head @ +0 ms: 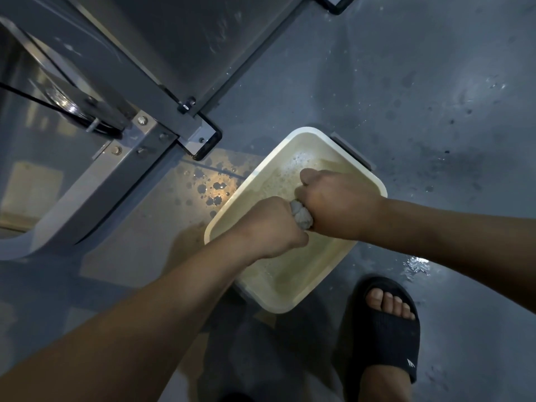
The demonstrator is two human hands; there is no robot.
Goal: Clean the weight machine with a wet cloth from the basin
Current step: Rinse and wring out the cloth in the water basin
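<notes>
Both of the person's hands are closed in fists around a small grey-white wad of wet cloth (301, 217), held just above the murky, foamy water in the cream rectangular plastic basin (361, 166) that sits on the dark, glossy floor (435, 97). The left hand (272, 224) has its grip wrapped tight on the nearer end of the cloth, and the right hand (336, 203) has its grip clenched on the farther end, so that only a short twisted knot of fabric shows between the two fists. It looks like a wringing step, judged from the twist in the cloth and the way the knuckles face each other. The cloth will handle as a soft, limp, soaked thing, heavy with water for its size and slippery, so it wants a full-fist hold at each end, as here, not a fingertip pinch. Once squeezed it should be light and easy to fold into a pad. The grey painted steel frame of the weight machine (116, 91) stands just beyond the basin's far-left corner, its bolted foot near the basin's rim, with water drops spotting the floor between them. A foot in a black slide sandal (388, 329) is planted near the basin's near corner; the wet floor there could be slick.
</notes>
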